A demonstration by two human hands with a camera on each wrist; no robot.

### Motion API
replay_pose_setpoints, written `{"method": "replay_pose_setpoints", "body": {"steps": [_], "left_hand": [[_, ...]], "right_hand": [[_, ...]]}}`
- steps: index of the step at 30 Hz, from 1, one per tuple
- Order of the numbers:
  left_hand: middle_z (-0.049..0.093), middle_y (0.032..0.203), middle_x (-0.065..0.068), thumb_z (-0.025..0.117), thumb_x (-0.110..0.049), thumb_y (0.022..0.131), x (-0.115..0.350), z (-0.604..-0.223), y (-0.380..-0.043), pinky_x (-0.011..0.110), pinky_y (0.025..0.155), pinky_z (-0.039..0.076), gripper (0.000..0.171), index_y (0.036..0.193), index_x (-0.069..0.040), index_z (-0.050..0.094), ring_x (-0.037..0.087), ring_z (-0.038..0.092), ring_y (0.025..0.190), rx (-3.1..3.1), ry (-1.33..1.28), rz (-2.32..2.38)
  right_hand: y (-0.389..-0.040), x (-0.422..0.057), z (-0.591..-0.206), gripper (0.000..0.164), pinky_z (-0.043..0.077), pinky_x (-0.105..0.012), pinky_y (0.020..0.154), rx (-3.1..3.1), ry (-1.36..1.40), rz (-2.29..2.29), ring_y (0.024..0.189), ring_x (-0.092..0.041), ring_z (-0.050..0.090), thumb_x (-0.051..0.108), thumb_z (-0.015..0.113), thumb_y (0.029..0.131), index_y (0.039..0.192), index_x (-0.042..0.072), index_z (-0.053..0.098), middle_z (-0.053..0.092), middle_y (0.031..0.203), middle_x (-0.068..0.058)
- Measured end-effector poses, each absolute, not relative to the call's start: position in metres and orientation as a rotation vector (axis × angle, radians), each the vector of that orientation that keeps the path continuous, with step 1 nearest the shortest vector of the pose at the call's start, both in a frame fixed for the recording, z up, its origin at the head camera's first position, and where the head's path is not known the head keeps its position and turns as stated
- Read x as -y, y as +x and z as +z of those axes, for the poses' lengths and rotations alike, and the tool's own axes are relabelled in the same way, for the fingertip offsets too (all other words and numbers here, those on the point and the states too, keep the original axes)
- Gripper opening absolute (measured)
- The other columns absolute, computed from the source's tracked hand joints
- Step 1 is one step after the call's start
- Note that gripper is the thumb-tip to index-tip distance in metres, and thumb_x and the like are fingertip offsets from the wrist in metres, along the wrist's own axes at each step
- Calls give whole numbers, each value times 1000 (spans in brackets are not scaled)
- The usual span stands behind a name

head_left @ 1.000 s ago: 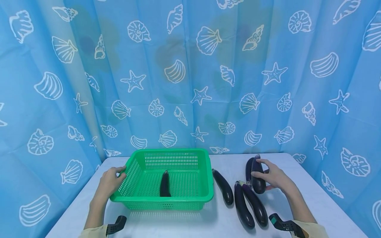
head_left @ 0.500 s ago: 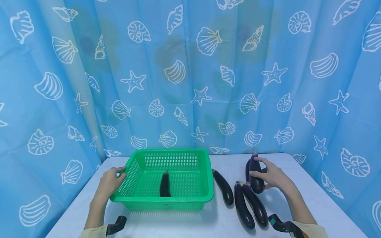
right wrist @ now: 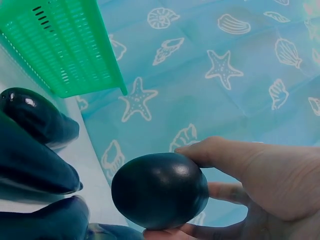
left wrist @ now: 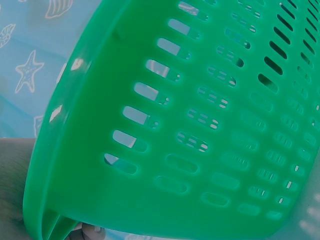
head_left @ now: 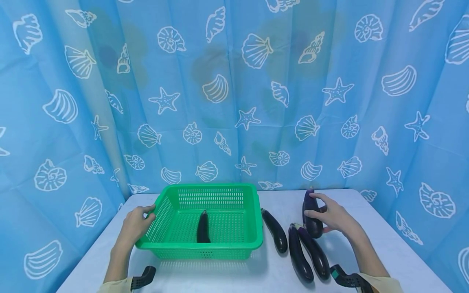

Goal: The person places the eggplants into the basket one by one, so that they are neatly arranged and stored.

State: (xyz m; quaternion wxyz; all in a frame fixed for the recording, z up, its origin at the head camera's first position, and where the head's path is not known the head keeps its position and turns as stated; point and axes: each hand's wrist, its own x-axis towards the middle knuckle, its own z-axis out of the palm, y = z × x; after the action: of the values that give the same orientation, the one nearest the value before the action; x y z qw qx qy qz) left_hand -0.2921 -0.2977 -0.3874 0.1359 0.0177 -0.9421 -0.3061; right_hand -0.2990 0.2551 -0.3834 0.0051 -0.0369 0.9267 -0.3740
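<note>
My right hand (head_left: 334,213) grips a dark purple eggplant (head_left: 312,217), thumb and fingers on either side of it. Its rounded end (right wrist: 159,190) faces the camera in the right wrist view. Behind the held one, another eggplant is almost wholly hidden in the head view. My left hand (head_left: 136,223) holds the left rim of a green plastic basket (head_left: 205,245); in the left wrist view a fingertip (left wrist: 92,231) shows beneath the rim. Inside the basket lies a single eggplant (head_left: 203,228).
Between basket and right hand, one eggplant (head_left: 275,230) lies alongside the basket's right wall. Two more, a nearer eggplant (head_left: 300,256) and its neighbour (head_left: 315,253), lie side by side. A white-covered table (head_left: 198,280) carries everything, with a blue shell-print curtain (head_left: 234,101) behind.
The right hand has shifted the held eggplant slightly left and up, so that it now covers the one behind. The left hand and the basket stay put.
</note>
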Motion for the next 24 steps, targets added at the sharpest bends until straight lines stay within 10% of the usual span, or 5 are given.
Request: {"method": "replay_pose_setpoints", "body": {"steps": [24], "left_hand": [[63,116,30,53,-11,92,298,-387,-292,28,48,38,44,132,8,55,14,39,49,2731,46,-882]], "right_hand": [[-291,-247,-373,80,58,-36,62,-2922,-173,-1168,102,-44,63,43,66,90,151,8,28,48,131,-39]]}}
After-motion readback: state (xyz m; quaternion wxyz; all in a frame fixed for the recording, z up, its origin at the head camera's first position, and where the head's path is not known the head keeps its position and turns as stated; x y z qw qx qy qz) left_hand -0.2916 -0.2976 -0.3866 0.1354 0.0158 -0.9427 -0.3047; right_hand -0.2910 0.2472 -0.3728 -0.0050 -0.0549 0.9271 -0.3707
